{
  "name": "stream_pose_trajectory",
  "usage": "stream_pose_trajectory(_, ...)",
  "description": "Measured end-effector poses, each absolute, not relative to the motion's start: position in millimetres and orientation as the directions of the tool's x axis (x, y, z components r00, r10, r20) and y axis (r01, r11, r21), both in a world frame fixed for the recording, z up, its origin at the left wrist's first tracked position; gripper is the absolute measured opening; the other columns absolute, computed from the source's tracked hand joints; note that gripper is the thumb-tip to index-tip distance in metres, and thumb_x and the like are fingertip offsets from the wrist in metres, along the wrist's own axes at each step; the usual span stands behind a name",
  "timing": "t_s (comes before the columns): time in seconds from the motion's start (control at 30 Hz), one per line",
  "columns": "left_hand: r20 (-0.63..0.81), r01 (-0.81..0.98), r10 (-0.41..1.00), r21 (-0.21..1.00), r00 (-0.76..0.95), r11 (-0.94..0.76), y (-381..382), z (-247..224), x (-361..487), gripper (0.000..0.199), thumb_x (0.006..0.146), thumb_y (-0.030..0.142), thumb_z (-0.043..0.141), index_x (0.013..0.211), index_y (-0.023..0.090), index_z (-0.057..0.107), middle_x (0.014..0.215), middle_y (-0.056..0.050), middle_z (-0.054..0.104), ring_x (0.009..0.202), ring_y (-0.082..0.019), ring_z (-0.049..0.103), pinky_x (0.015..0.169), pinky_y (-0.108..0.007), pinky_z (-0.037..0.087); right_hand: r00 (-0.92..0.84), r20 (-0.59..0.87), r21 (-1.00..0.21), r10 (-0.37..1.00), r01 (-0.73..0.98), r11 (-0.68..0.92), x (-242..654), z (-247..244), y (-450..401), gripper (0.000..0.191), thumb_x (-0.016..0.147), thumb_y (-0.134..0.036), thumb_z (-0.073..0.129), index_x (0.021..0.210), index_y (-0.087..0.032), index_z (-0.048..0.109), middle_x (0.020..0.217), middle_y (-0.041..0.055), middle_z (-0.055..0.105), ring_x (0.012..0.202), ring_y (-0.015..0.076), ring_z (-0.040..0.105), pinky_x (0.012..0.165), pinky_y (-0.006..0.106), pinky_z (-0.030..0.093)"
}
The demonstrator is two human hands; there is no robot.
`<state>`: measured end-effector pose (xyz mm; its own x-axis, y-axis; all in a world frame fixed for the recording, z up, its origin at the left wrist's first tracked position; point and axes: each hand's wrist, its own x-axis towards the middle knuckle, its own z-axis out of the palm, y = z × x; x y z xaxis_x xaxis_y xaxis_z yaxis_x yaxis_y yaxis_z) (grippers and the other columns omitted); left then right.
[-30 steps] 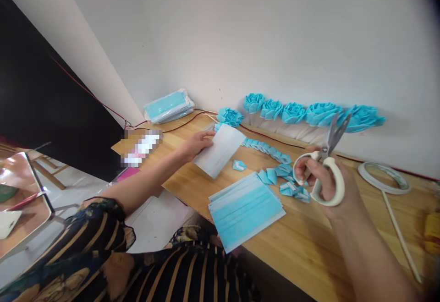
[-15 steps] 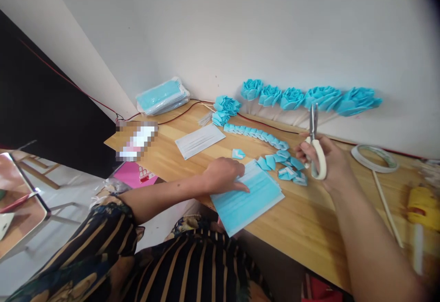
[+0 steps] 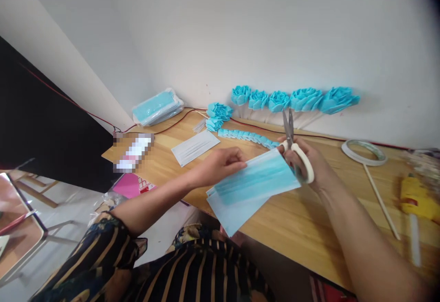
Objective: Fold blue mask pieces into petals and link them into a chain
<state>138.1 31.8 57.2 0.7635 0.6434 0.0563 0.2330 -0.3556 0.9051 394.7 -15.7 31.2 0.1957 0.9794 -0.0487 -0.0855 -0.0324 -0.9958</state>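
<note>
My left hand (image 3: 228,162) pinches the upper left edge of a blue pleated mask sheet (image 3: 257,173), which is lifted at an angle over more blue sheets (image 3: 237,212) at the table's front edge. My right hand (image 3: 305,155) holds white-handled scissors (image 3: 289,132), blades parted and pointing up toward the wall. The sheet's right end reaches the scissor handles and the fingers of my right hand. Behind it runs a row of small folded blue pieces (image 3: 247,136), partly hidden at its right end.
Blue flowers on sticks (image 3: 278,101) lean on the wall. A white mask sheet (image 3: 195,147), packed masks (image 3: 158,107) and a blurred phone (image 3: 134,152) lie left. To the right are a tape roll (image 3: 364,152), a stick (image 3: 381,201) and a yellow glue gun (image 3: 417,199).
The top blue sheet has been raised and shifted right, now covering the loose folded pieces. My right hand has moved left toward it, and the scissor blades have opened.
</note>
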Motion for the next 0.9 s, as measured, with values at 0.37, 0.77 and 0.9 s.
stream_pose_trajectory(0.37, -0.263, 0.078, 0.307, 0.860, 0.915, 0.504, 65.0, 29.3, 217.4, 0.045, 0.056, 0.043, 0.088, 0.084, 0.015, 0.067, 0.079, -0.001, 0.066, 0.068, -0.012, 0.058, 0.066, -0.025, 0.046, 0.225, -0.061, -0.956, 0.972, -0.292, 0.008, 388.1, 37.0, -14.0, 0.049, 0.064, -0.056, 0.075, 0.100, -0.027, 0.060, 0.082, 0.0014, 0.068, 0.065, 0.0213, 0.064, 0.059, 0.036, 0.052)
stream_pose_trajectory(0.77, -0.047, 0.009, 0.169, 0.976, 0.984, 0.217, 64.1, 28.6, 216.6, 0.056, 0.062, 0.054, 0.082, 0.103, 0.017, 0.069, 0.095, -0.009, 0.070, 0.074, -0.019, 0.066, 0.062, -0.029, 0.051, 0.540, 0.101, -0.990, 0.836, -0.024, 0.135, 386.3, 35.3, -19.1, 0.047, 0.062, -0.044, 0.084, 0.093, -0.021, 0.058, 0.076, -0.0017, 0.060, 0.065, 0.0142, 0.052, 0.058, 0.030, 0.044)
stream_pose_trajectory(0.9, 0.069, -0.127, 0.426, 0.986, 0.902, 0.108, 51.3, 15.7, 218.7, 0.047, 0.068, 0.044, 0.082, 0.106, 0.019, 0.069, 0.104, -0.010, 0.069, 0.090, -0.022, 0.066, 0.073, -0.031, 0.054, 0.599, 0.102, -0.984, 0.794, -0.053, 0.167, 384.1, 30.0, -16.5, 0.046, 0.062, -0.041, 0.084, 0.092, -0.021, 0.057, 0.072, -0.0051, 0.057, 0.063, 0.0118, 0.051, 0.057, 0.027, 0.042)
